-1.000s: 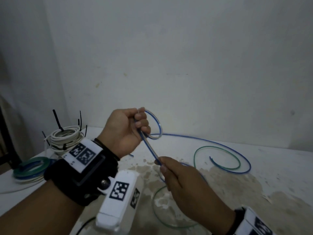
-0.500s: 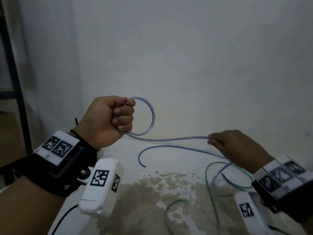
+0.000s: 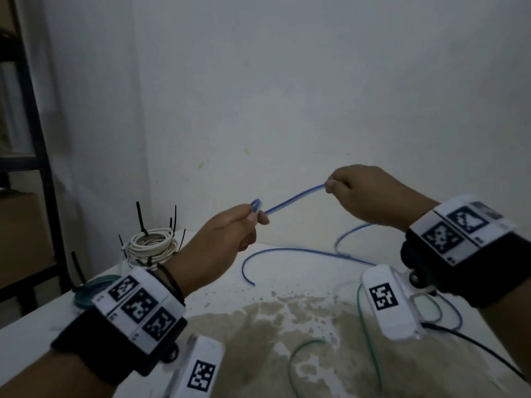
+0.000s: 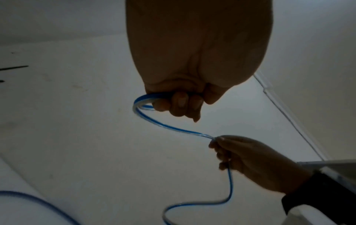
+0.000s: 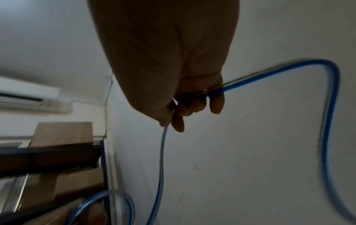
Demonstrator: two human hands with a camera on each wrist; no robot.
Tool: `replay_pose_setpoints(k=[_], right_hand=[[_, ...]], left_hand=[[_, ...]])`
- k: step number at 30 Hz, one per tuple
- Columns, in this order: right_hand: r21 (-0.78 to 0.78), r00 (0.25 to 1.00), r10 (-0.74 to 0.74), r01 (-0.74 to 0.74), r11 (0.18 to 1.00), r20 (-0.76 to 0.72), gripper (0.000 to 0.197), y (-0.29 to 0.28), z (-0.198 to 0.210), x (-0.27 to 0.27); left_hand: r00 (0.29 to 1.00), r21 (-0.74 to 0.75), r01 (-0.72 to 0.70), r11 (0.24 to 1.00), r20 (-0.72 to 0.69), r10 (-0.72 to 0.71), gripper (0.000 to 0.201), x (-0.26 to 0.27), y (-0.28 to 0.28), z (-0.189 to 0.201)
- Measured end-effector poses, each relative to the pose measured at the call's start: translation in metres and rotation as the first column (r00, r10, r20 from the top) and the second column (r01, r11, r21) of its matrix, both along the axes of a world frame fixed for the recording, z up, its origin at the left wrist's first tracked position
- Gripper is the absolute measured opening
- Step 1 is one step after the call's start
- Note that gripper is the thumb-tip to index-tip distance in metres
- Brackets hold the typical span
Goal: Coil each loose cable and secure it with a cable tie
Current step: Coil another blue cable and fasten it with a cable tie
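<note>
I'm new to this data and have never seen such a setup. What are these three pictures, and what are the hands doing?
There is no machine: a person wears a head camera and one on each wrist. The head view looks down at a stained white table. The other two look along each hand. The left hand grips a small loop of a blue cable; the right hand pinches it further along, the rest trailing onto the table. Also there: a white coil already bound with black ties, and a loose green cable.
</note>
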State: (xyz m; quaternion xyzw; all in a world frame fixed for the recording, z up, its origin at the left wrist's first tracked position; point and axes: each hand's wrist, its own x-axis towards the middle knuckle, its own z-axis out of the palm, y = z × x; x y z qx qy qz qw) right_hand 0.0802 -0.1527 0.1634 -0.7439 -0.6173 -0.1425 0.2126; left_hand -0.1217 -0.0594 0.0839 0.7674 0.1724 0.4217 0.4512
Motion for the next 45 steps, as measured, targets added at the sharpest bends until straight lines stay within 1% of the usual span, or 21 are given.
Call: replay_pose_setpoints(k=[2, 5, 8, 10, 11, 13, 15, 16, 18, 19, 22, 24, 26, 28, 30, 32, 34, 37, 41, 43, 45], right_hand=[[0.062, 0.990, 0.019, -0.027, 0.998, 0.137, 0.029, 0.004, -0.006, -0.004], [0.114, 0.953, -0.043, 0.009, 0.993, 0.300, 0.024, 0.007, -0.015, -0.013], [0.215, 0.936, -0.118, 0.047, 0.975, 0.332, 0.018, 0.007, -0.027, -0.019], [0.278, 0.950, -0.142, 0.061, 0.959, 0.280, 0.016, 0.008, -0.036, -0.022], [0.312, 0.965, -0.133, 0.058, 0.948, 0.226, 0.014, 0.008, -0.041, -0.024], [0.397, 0.995, -0.060, 0.024, 0.918, 0.078, 0.012, 0.008, -0.052, -0.026], [0.469, 0.997, 0.050, -0.016, 0.883, -0.061, 0.021, 0.009, -0.060, -0.029], [0.479, 0.987, 0.095, -0.023, 0.878, -0.127, 0.024, 0.009, -0.064, -0.032], [0.466, 0.959, 0.141, -0.011, 0.885, -0.244, 0.028, 0.008, -0.068, -0.037], [0.482, 0.942, 0.164, -0.002, 0.876, -0.293, 0.027, 0.007, -0.070, -0.039], [0.567, 0.879, 0.229, 0.055, 0.822, -0.417, 0.024, 0.008, -0.075, -0.035], [0.602, 0.812, 0.264, 0.129, 0.788, -0.520, 0.026, 0.009, -0.079, -0.028], [0.618, 0.761, 0.289, 0.182, 0.765, -0.581, 0.027, 0.008, -0.082, -0.019], [0.613, 0.762, 0.293, 0.167, 0.772, -0.577, 0.025, 0.003, -0.085, -0.018], [0.616, 0.789, 0.305, 0.116, 0.779, -0.534, 0.020, -0.003, -0.090, -0.024], [0.625, 0.824, 0.292, 0.094, 0.775, -0.486, 0.020, -0.007, -0.097, -0.031], [0.642, 0.837, 0.292, 0.090, 0.761, -0.463, 0.021, -0.006, -0.107, -0.034], [0.686, 0.836, 0.336, 0.065, 0.725, -0.435, 0.020, -0.009, -0.118, -0.041], [0.684, 0.812, 0.386, 0.022, 0.729, -0.437, 0.023, -0.011, -0.127, -0.044], [0.677, 0.818, 0.382, 0.012, 0.735, -0.430, 0.020, -0.012, -0.129, -0.044], [0.665, 0.819, 0.384, -0.005, 0.747, -0.425, 0.018, -0.012, -0.131, -0.042]], left_hand=[[1.000, 0.048, 0.005, 0.999, -0.017, -0.004, 0.024, 0.003, 0.004, -0.010], [0.996, 0.142, 0.036, 0.989, -0.088, -0.024, 0.025, 0.008, 0.003, -0.023], [0.992, 0.181, 0.075, 0.981, -0.117, -0.054, 0.031, 0.017, -0.003, -0.032], [0.993, 0.184, 0.081, 0.980, -0.095, -0.064, 0.031, 0.024, -0.008, -0.037], [0.996, 0.176, 0.076, 0.981, -0.069, -0.065, 0.030, 0.027, -0.011, -0.038], [0.999, 0.160, 0.044, 0.986, -0.013, -0.042, 0.026, 0.034, -0.014, -0.040], [0.999, 0.141, 0.008, 0.990, 0.041, -0.014, 0.022, 0.041, -0.015, -0.040], [0.998, 0.126, -0.012, 0.992, 0.066, 0.003, 0.022, 0.044, -0.016, -0.040], [0.995, 0.088, -0.050, 0.995, 0.095, 0.041, 0.021, 0.050, -0.019, -0.040], [0.994, 0.071, -0.068, 0.995, 0.093, 0.061, 0.021, 0.052, -0.019, -0.040], [0.994, 0.037, -0.093, 0.995, 0.066, 0.090, 0.018, 0.059, -0.023, -0.042], [0.995, 0.051, -0.084, 0.995, 0.055, 0.081, 0.019, 0.063, -0.029, -0.043], [0.996, 0.084, -0.085, 0.993, 0.038, 0.082, 0.020, 0.067, -0.034, -0.044], [0.996, 0.089, -0.092, 0.992, 0.008, 0.091, 0.020, 0.071, -0.038, -0.045], [0.995, 0.044, -0.098, 0.994, 0.006, 0.098, 0.019, 0.075, -0.040, -0.047], [0.995, -0.033, -0.088, 0.996, 0.038, 0.089, 0.022, 0.079, -0.042, -0.047], [0.994, -0.082, -0.070, 0.994, 0.075, 0.076, 0.025, 0.082, -0.045, -0.045], [0.990, -0.140, -0.039, 0.989, 0.130, 0.057, 0.027, 0.084, -0.050, -0.043], [0.978, -0.197, -0.029, 0.980, 0.198, 0.068, 0.030, 0.085, -0.054, -0.044], [0.970, -0.264, -0.003, 0.965, 0.234, 0.067, 0.027, 0.086, -0.055, -0.045], [0.950, -0.368, 0.078, 0.927, 0.309, 0.042, 0.025, 0.086, -0.055, -0.045]])
